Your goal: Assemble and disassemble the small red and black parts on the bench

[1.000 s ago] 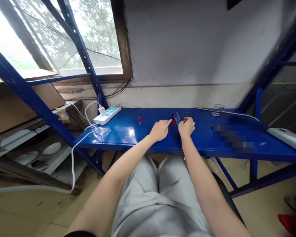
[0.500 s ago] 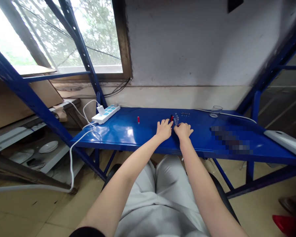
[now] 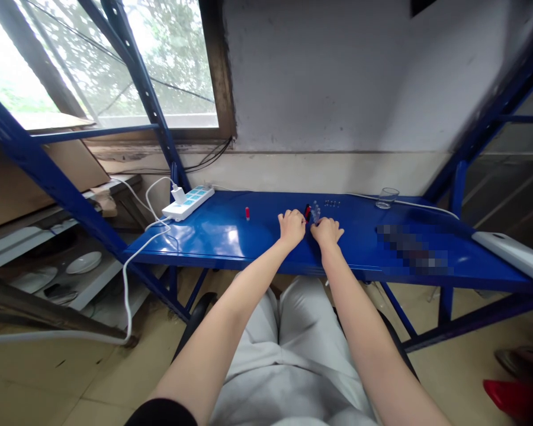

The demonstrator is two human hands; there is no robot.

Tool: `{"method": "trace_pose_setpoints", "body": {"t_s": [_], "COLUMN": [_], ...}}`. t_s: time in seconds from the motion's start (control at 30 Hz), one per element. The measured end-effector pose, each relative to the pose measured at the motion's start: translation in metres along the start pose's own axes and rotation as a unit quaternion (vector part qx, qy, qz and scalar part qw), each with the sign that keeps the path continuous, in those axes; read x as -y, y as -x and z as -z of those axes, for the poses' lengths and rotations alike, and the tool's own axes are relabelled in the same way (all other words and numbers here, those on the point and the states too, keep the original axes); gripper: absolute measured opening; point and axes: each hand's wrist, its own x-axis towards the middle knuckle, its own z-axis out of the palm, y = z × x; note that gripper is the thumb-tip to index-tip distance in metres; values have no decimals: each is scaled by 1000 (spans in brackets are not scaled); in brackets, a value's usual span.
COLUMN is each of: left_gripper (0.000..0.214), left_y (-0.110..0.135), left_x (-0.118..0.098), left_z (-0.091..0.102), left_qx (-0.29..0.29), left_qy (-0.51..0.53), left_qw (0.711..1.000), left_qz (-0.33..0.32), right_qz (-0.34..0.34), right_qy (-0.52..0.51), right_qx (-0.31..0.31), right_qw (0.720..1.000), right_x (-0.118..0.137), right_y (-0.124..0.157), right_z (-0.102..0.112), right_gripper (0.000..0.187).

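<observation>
On the blue tabletop, my left hand [image 3: 292, 228] has its fingers curled, with a speck of red at its fingertips too small to name. Just beyond it stand small red and black pieces [image 3: 308, 212]. My right hand [image 3: 327, 231] is closed beside a cluster of small clear vials or tubes [image 3: 315, 212]; its fingertips are near their base, and what they grip is hidden. Farther left, a small upright piece with a red top and clear bottom [image 3: 247, 213] stands alone. Several tiny metallic bits [image 3: 332, 203] lie in rows behind the vials.
A white power strip [image 3: 188, 204] with a plugged-in cord lies at the left end of the blue table [image 3: 199, 242]. At the back right stands a clear glass [image 3: 387, 199]. A blurred dark object [image 3: 411, 248] and a white device [image 3: 510, 255] lie to the right.
My left hand has drawn slightly left, away from the red and black pieces, and its fingers have curled in. The right hand stays by the vials. The view has shifted a little.
</observation>
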Motion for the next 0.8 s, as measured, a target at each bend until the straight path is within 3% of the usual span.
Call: {"method": "trace_pose_setpoints", "body": {"t_s": [0.23, 0.53, 0.8], "left_gripper": [11, 6, 6], "left_y": [5, 20, 26], "left_x": [16, 42, 42], "left_z": [12, 19, 23], "left_qx": [2, -91, -129], "left_qy": [35, 135, 187], "left_qw": [999, 981, 968], "left_qz": [-1, 105, 105], "right_qz": [1, -6, -6], "right_qy": [-1, 16, 19], "right_qx": [-14, 13, 10], "right_qw": [1000, 1000, 1000], "right_x": [-2, 0, -1], "right_y": [-3, -5, -5], "right_z": [-5, -2, -2], "right_gripper": [26, 26, 23]}}
